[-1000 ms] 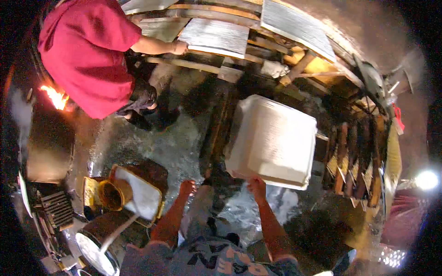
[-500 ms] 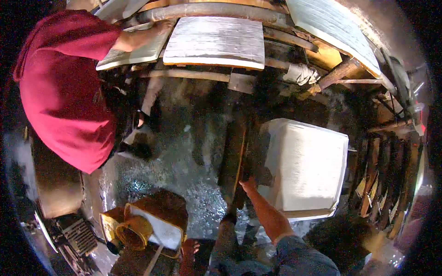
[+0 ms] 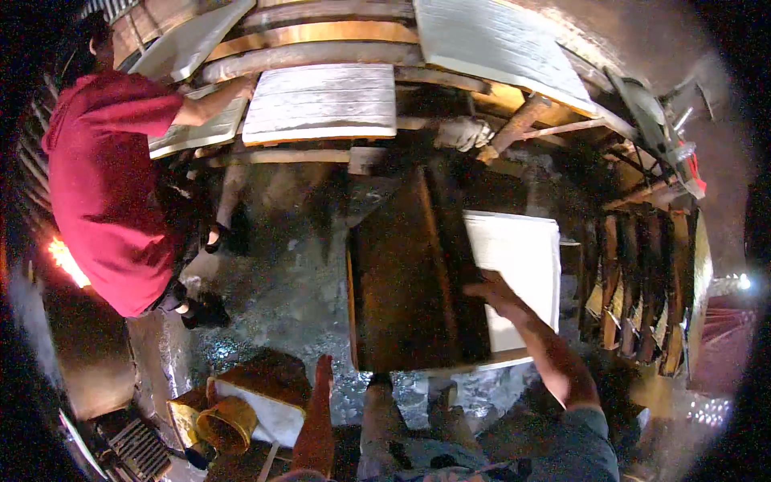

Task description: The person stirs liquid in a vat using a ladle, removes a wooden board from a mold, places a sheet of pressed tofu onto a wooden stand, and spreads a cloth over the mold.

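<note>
A dark wooden board [image 3: 393, 281] with a raised batten stands tilted in front of me. My right hand [image 3: 495, 294] is closed on its right side. Behind and to the right, the board partly hides a large white slab [image 3: 522, 249]. My left hand [image 3: 323, 376] is raised left of the board and apart from it, holding nothing, fingers stretched upward. Below and left of that hand is a container with white contents [image 3: 277, 418], and a yellow bucket [image 3: 226, 424] sits beside it.
A person in a red shirt [image 3: 112, 185] reaches toward white panels on a wooden rack [image 3: 321, 55]. A light-topped panel [image 3: 321, 104] lies at the rack's front. Dark boards [image 3: 634, 297] stand in a row at right. The floor [image 3: 281, 273] looks wet.
The wooden board has swung from nearly edge-on to showing its broad face, now covering part of the white slab. My right hand moved right with it. My left hand came up into view.
</note>
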`<state>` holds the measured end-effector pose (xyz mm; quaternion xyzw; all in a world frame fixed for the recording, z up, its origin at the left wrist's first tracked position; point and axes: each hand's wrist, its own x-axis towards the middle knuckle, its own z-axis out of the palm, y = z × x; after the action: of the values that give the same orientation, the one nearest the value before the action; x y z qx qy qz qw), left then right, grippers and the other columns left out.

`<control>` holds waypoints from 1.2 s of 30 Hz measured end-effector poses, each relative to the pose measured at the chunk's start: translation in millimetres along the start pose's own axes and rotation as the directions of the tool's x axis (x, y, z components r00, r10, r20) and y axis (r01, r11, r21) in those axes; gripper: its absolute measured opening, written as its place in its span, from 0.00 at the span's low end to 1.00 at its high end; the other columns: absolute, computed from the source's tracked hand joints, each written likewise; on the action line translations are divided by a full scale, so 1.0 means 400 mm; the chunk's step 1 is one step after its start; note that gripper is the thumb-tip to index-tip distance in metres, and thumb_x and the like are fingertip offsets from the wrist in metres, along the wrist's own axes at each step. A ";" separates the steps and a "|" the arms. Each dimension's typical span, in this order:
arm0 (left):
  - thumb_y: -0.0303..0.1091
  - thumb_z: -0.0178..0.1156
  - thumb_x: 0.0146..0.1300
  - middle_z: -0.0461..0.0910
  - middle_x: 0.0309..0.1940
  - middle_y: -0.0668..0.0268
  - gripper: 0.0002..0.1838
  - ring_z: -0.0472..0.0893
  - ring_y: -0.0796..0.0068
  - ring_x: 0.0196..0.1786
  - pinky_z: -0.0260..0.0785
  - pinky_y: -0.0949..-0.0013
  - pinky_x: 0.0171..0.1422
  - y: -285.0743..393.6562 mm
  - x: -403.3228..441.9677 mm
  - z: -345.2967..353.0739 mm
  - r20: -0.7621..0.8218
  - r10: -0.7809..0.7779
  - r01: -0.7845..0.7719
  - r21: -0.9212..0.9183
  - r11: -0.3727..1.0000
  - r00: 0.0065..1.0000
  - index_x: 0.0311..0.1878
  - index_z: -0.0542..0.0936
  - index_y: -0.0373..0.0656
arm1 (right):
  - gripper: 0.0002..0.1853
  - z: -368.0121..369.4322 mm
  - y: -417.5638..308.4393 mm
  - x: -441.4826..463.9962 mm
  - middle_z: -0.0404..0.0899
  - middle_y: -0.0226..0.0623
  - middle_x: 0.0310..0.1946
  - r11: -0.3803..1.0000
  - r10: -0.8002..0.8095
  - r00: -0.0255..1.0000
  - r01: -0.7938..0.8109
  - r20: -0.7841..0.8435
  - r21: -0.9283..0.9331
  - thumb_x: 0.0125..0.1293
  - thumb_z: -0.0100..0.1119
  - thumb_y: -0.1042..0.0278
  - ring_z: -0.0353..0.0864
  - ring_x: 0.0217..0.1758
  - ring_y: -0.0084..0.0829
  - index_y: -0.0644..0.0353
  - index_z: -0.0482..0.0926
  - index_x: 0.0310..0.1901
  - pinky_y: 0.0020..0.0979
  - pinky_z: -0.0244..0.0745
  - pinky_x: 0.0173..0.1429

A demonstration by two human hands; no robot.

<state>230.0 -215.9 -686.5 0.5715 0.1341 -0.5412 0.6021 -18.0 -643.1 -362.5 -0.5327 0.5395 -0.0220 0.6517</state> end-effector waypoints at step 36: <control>0.53 0.57 0.52 0.66 0.57 0.53 0.33 0.64 0.52 0.60 0.58 0.59 0.62 -0.297 -0.100 0.997 0.199 0.675 -0.335 0.939 0.075 0.710 0.58 0.67 0.42 | 0.32 -0.823 0.993 0.010 0.59 0.48 0.61 0.667 -0.538 0.748 0.094 -0.389 -0.739 0.55 0.58 0.52 0.57 0.64 0.47 0.60 0.65 0.59 0.44 0.55 0.65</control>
<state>-63.0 -499.9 -595.9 0.8873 -0.3315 -0.1717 0.2706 -472.4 -694.7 -601.1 -0.7885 0.5727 -0.1037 0.1986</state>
